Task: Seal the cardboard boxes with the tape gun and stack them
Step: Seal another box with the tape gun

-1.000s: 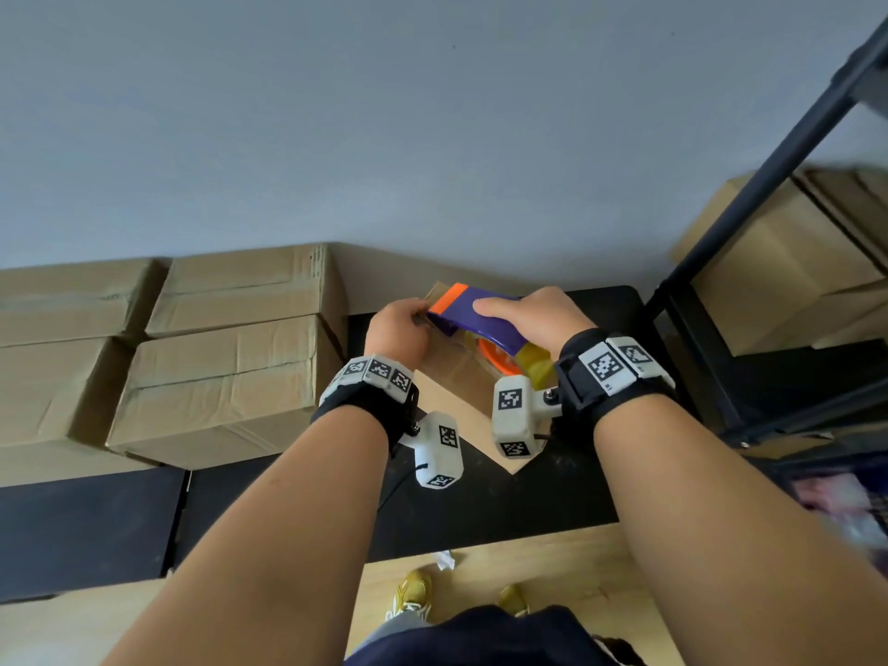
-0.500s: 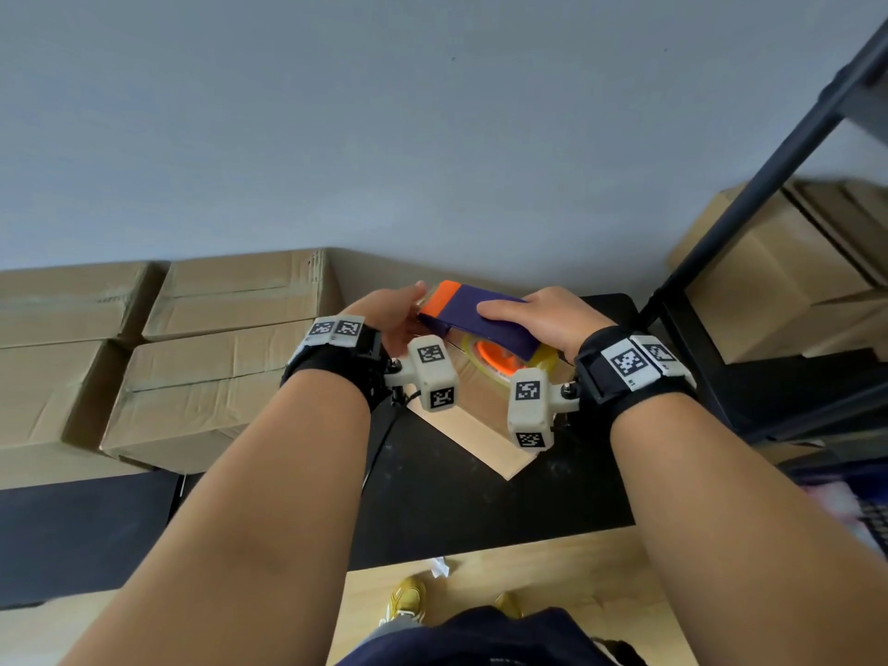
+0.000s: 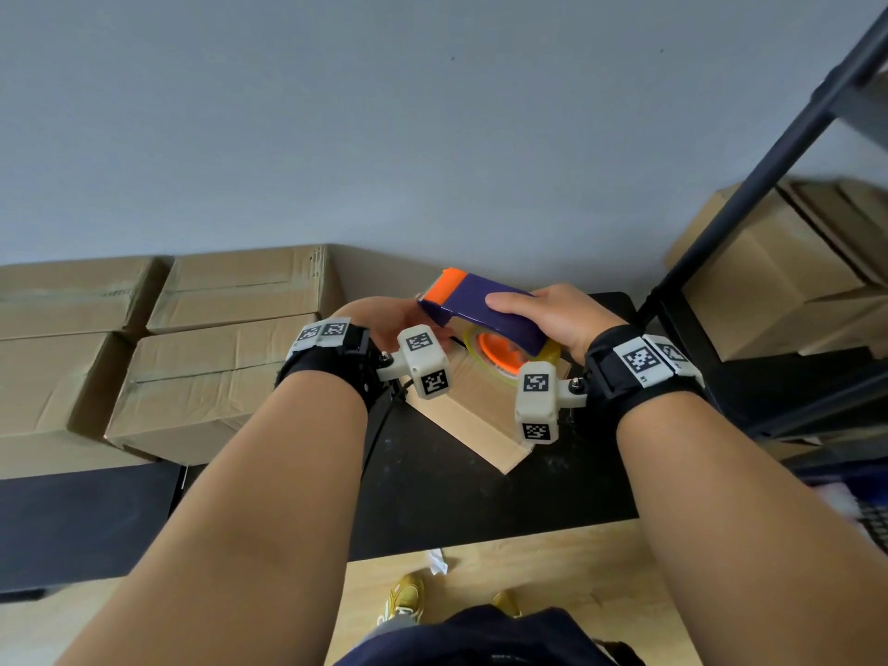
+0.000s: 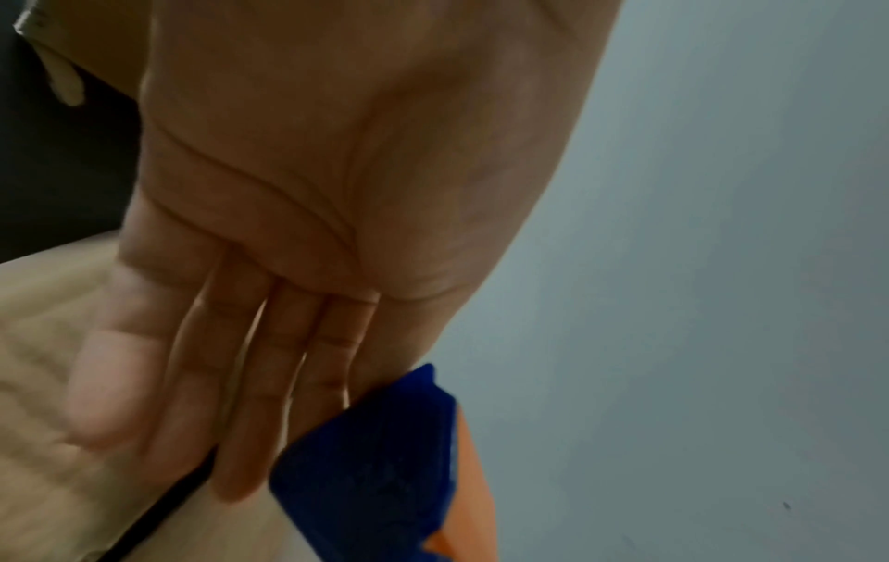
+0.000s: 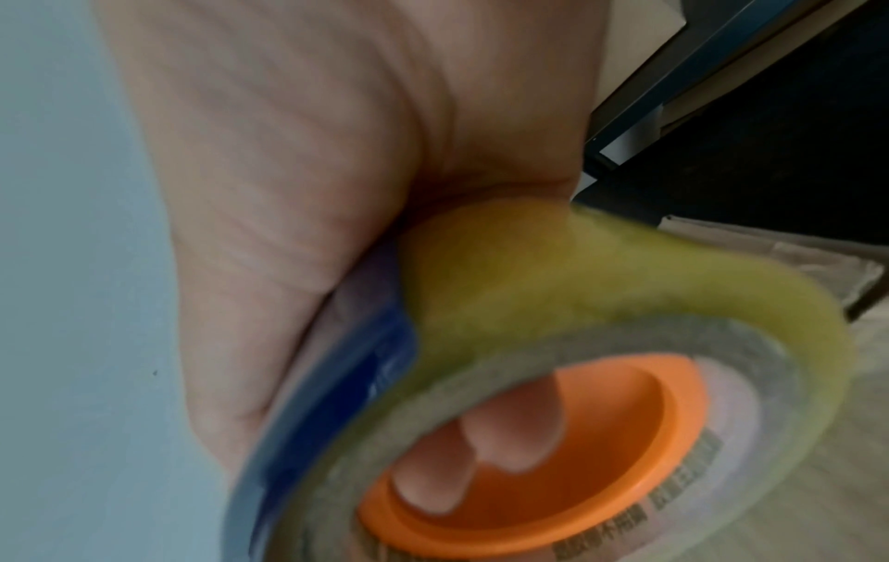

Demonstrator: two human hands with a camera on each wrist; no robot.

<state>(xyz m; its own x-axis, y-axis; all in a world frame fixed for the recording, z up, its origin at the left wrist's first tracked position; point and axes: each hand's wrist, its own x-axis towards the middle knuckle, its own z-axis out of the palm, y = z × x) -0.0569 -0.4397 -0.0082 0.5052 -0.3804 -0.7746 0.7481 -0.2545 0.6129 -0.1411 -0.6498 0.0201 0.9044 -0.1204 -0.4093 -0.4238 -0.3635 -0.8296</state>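
Observation:
A blue tape gun (image 3: pixel 485 305) with an orange front end and a yellowish tape roll (image 3: pixel 509 353) hovers over a small cardboard box (image 3: pixel 475 415) on the black table (image 3: pixel 456 502). My right hand (image 3: pixel 548 314) grips the gun from above; in the right wrist view its fingers (image 5: pixel 481 445) curl through the orange core of the roll (image 5: pixel 601 304). My left hand (image 3: pixel 384 324) is beside the gun's front end. In the left wrist view its fingers (image 4: pixel 192 380) lie straight, beside the blue body (image 4: pixel 375 467) and over the cardboard (image 4: pixel 43 361).
Several sealed cardboard boxes (image 3: pixel 216 372) are stacked at the left against the grey wall. A black metal shelf frame (image 3: pixel 769 161) stands at the right with more boxes (image 3: pixel 778 281) in it. The table's front edge and wooden floor (image 3: pixel 552 579) are below.
My left hand has gone from a curled grip at the gun's orange end to straight fingers, and its wrist has turned. The tape gun's front has risen slightly.

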